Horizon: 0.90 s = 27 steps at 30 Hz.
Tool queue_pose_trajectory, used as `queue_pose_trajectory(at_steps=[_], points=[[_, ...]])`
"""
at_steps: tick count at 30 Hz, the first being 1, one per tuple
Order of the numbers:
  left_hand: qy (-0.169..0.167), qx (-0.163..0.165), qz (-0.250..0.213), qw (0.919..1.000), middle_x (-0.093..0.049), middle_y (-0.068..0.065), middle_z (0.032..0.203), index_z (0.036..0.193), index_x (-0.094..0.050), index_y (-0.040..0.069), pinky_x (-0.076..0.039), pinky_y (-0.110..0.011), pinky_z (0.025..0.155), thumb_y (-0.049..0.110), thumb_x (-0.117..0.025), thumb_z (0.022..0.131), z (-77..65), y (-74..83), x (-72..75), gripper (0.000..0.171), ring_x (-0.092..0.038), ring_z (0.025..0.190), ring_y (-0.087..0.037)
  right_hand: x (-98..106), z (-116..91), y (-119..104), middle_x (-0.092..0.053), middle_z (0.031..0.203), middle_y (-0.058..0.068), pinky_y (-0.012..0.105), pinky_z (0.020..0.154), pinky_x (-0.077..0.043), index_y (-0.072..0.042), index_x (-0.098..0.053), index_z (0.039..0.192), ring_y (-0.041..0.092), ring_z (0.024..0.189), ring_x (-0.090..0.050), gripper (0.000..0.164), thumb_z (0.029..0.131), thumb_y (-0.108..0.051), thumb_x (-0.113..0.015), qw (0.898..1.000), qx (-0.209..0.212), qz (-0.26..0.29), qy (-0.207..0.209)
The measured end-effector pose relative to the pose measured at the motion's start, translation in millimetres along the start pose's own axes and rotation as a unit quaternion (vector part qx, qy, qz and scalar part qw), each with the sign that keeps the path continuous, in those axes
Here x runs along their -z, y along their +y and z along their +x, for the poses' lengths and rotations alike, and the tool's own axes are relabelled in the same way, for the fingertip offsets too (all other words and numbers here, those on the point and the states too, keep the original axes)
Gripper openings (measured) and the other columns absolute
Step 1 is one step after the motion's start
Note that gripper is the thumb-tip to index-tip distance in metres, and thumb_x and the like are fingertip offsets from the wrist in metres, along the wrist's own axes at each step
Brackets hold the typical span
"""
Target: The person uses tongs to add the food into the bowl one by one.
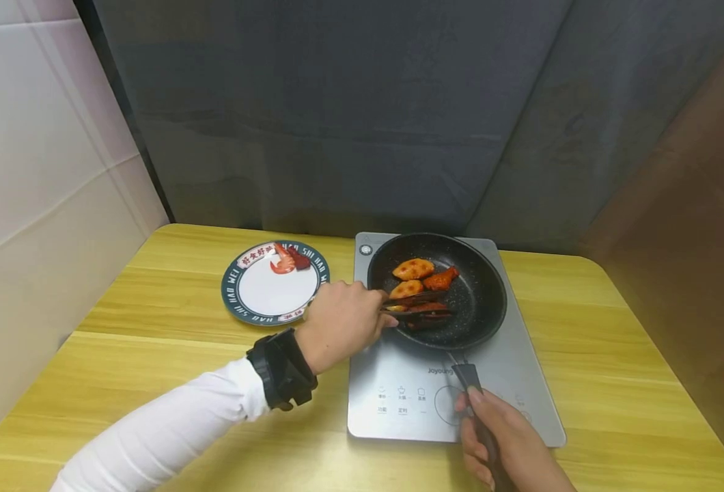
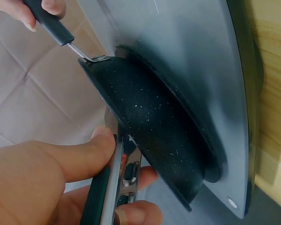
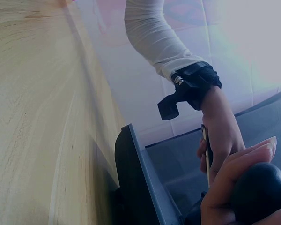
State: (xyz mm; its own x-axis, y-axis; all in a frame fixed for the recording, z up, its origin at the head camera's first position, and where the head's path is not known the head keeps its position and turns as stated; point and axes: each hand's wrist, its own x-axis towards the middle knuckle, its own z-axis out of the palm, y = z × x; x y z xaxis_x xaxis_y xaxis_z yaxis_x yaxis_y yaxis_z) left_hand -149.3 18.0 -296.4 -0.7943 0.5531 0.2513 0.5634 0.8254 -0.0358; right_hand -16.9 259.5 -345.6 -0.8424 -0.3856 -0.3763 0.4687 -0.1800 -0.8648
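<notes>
A frying pan (image 1: pixel 481 301) sits on an induction cooker (image 1: pixel 371 365), towards the cooker's far edge; this leaves most of the control marks along the near edge uncovered, presumably so that they can be read and reached. The cooker lies right of centre on the worktop (image 1: pixel 589 328), close to the worktop's far edge.

The right hand (image 1: pixel 503 434) grasps the handle (image 1: pixel 468 377), which points to the near edge; its fingers curl round the grip with the thumb on top, probably to steady the pan.

The left hand (image 1: pixel 343 324) holds tongs (image 2: pixel 113 180), thumb on 1 side and fingers on the other, as the left wrist view shows. The 2 arms stand slightly apart over the left part of the pan, with a reddish piece (image 1: pixel 426 307) between them; whether they pinch it cannot be told. Just beyond lie 2 yellowish pieces (image 1: pixel 414 268) and 1 red drumstick (image 1: pixel 440 279).

Nearer the worktop's far-left corner, a plate (image 1: pixel 231 290) bears 1 shrimp (image 1: pixel 283 261) and 1 dark red piece (image 1: pixel 301 258) towards its far rim; its place beside the cooker likely keeps it within the left hand's reach.
</notes>
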Motion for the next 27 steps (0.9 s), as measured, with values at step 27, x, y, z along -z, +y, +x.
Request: queue_pose_trajectory(at_steps=[27], points=[[0.050,0.092,-0.080,0.9913,-0.052,0.003,0.060,0.112,-0.069,0.019,-0.033,-0.032,0.036,0.056,-0.064,0.085,-21.7,-54.9,15.4,0.046,-0.046,0.047,-0.015,1.6,-0.5,0.8,-0.044,0.068,-0.003,0.032,0.048,-0.030,-0.005,-0.041,0.111,0.012,0.052,-0.044,0.038,0.104,-0.042,-0.035,1.000,0.012,-0.017,-0.012]])
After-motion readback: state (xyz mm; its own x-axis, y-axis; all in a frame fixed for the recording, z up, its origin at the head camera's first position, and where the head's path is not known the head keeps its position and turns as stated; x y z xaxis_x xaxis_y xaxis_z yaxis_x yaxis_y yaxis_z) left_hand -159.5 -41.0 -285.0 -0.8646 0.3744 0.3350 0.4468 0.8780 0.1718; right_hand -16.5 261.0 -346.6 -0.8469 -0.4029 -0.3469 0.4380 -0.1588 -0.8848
